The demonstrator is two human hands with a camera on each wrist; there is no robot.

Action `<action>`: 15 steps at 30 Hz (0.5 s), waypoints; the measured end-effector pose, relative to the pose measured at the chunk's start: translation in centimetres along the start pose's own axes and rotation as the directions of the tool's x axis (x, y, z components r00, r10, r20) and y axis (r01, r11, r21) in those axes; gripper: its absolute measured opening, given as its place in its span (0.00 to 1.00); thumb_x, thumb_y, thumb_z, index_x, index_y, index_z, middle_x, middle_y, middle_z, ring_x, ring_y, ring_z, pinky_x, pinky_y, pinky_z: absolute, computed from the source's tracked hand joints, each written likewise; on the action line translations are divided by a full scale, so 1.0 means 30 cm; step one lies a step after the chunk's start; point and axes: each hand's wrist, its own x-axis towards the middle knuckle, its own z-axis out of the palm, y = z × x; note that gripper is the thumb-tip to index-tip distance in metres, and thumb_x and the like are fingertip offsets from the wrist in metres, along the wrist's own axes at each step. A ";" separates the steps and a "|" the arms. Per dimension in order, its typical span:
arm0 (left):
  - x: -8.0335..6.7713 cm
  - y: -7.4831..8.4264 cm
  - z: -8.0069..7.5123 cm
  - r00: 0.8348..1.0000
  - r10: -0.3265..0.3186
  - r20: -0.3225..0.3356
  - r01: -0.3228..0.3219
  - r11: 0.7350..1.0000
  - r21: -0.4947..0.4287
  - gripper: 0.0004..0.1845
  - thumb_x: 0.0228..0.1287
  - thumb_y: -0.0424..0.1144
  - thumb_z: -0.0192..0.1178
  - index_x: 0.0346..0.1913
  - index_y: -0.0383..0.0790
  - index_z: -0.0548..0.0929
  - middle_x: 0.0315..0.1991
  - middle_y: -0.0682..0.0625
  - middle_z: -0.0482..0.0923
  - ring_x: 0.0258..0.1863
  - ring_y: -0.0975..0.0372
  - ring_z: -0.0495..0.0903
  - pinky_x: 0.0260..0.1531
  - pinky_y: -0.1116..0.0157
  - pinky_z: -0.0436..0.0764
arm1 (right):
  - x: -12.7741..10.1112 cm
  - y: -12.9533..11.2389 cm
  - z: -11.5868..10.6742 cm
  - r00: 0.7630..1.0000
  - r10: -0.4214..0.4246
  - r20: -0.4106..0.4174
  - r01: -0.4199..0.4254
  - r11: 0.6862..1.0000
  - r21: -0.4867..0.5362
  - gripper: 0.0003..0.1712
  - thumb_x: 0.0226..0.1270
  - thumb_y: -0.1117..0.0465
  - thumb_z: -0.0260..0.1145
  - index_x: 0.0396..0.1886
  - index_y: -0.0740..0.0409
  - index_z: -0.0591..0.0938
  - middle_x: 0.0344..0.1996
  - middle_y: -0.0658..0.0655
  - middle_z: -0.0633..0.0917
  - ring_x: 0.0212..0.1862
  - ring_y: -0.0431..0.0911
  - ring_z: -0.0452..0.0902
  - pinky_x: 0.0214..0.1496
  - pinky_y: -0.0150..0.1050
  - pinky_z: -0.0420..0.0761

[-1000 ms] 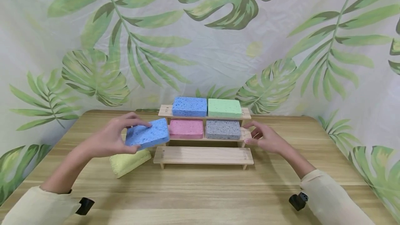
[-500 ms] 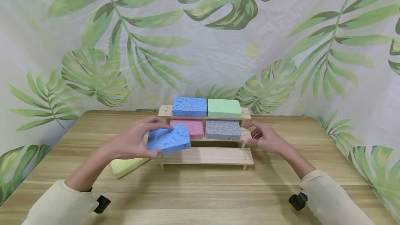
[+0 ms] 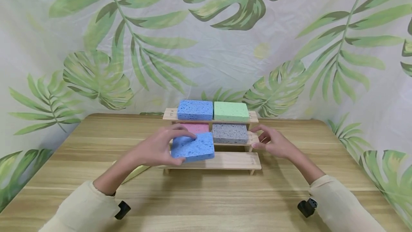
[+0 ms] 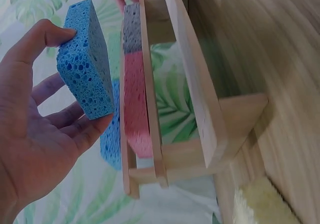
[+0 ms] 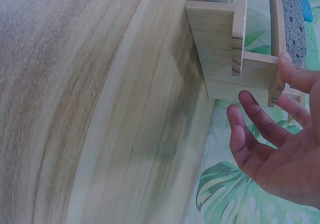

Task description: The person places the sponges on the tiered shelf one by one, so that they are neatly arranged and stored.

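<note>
My left hand point(image 3: 157, 149) grips a blue sponge point(image 3: 193, 147) by thumb and fingers, just above the left half of the lowest step of a three-step wooden rack point(image 3: 231, 161). The left wrist view shows the same blue sponge point(image 4: 86, 66) pinched at its ends, close beside the rack point(image 4: 195, 88). On the rack sit a blue sponge point(image 3: 195, 110) and a green sponge point(image 3: 231, 111) on top, a pink sponge point(image 3: 197, 127) and a grey sponge point(image 3: 230, 133) in the middle. My right hand point(image 3: 273, 142) touches the rack's right end with relaxed fingers point(image 5: 260, 129).
A yellow sponge point(image 3: 136, 170) lies on the wooden table point(image 3: 206, 196) left of the rack, mostly hidden behind my left forearm. A leaf-print cloth point(image 3: 206, 38) hangs behind and beside the table.
My left hand has carried the blue sponge rightward from over the yellow sponge to in front of the pink one, over the lowest step. The right hand has stayed at the rack's end.
</note>
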 end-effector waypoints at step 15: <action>0.076 0.053 0.098 0.998 0.063 -0.028 -0.064 0.997 -0.031 0.26 0.43 0.42 0.77 0.51 0.44 0.89 0.50 0.52 0.87 0.50 0.60 0.83 0.47 0.61 0.82 | 0.002 0.002 -0.002 1.000 0.020 0.003 -0.020 1.000 -0.005 0.28 0.69 0.59 0.73 0.65 0.63 0.77 0.42 0.62 0.85 0.46 0.54 0.82 0.50 0.51 0.84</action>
